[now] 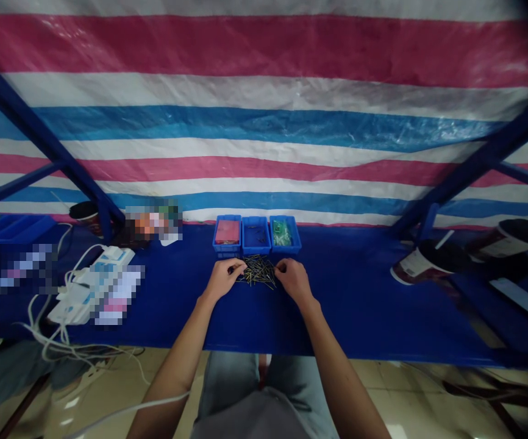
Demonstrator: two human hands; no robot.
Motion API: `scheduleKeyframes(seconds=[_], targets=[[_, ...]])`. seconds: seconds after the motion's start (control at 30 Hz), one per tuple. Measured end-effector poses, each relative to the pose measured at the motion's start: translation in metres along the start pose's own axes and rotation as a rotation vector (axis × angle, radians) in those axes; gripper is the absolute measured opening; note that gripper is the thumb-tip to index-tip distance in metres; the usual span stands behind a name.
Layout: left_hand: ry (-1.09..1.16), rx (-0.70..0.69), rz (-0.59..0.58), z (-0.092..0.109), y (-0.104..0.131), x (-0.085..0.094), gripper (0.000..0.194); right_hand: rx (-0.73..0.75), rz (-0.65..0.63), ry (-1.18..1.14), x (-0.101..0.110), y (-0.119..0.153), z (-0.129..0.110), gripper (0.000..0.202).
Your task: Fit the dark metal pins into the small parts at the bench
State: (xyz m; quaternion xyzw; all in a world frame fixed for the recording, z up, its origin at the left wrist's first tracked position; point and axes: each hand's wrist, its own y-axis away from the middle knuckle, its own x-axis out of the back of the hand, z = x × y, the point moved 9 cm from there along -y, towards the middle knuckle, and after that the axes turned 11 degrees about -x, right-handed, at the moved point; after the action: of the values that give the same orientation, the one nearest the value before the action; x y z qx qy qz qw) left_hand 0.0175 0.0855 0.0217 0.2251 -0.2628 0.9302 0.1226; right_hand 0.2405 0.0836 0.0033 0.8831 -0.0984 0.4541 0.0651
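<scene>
A loose pile of long, thin metal pieces [258,272], like screws or nails, lies on the blue table between my hands. My left hand [224,278] is at the pile's left edge, thumb and forefinger pinched together. At the right edge my right hand [294,280] has its fingers curled in and closed. Whatever either hand holds is too small or hidden to make out. Just behind the pile stand three small blue bins: the left bin [221,249] with pink contents, the middle bin [255,250] with a few dark thin pieces, the right bin [286,249] with green and clear contents.
On the left of the blue table [350,317] lie a white power strip [102,280] and tangled white cables [44,329]. A lidded cup [422,262] with a straw stands at the right. Blue frame posts [465,164] and a striped sheet [264,134] bound the back.
</scene>
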Motion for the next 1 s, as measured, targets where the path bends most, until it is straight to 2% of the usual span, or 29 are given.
scheduleKeyframes(seconds=[0.17, 0.37, 0.47, 0.6, 0.7, 0.83, 1.0], targets=[[0.008, 0.010, 0.003, -0.002, 0.000, -0.001, 0.028, -0.036, -0.018, -0.066, 0.001, -0.003, 0.006, 0.008], [-0.001, 0.006, 0.013, -0.001, 0.000, 0.001, 0.029, 0.078, -0.005, -0.306, 0.022, -0.001, 0.007, 0.017], [0.004, 0.011, 0.022, 0.002, 0.000, 0.004, 0.026, 0.209, -0.044, -0.321, 0.025, 0.003, -0.016, 0.018], [0.014, 0.021, 0.020, 0.005, -0.001, 0.004, 0.029, 0.449, -0.213, -0.182, 0.008, 0.013, -0.068, 0.012], [0.017, 0.010, 0.010, 0.007, -0.001, 0.003, 0.027, 0.565, -0.270, -0.100, -0.003, 0.020, -0.096, 0.011], [-0.002, 0.000, -0.009, 0.005, -0.002, 0.001, 0.026, 0.612, -0.225, -0.108, -0.007, 0.020, -0.108, 0.009], [-0.014, 0.009, 0.003, 0.001, -0.002, 0.001, 0.024, 0.592, -0.176, -0.149, -0.010, 0.018, -0.100, 0.007]])
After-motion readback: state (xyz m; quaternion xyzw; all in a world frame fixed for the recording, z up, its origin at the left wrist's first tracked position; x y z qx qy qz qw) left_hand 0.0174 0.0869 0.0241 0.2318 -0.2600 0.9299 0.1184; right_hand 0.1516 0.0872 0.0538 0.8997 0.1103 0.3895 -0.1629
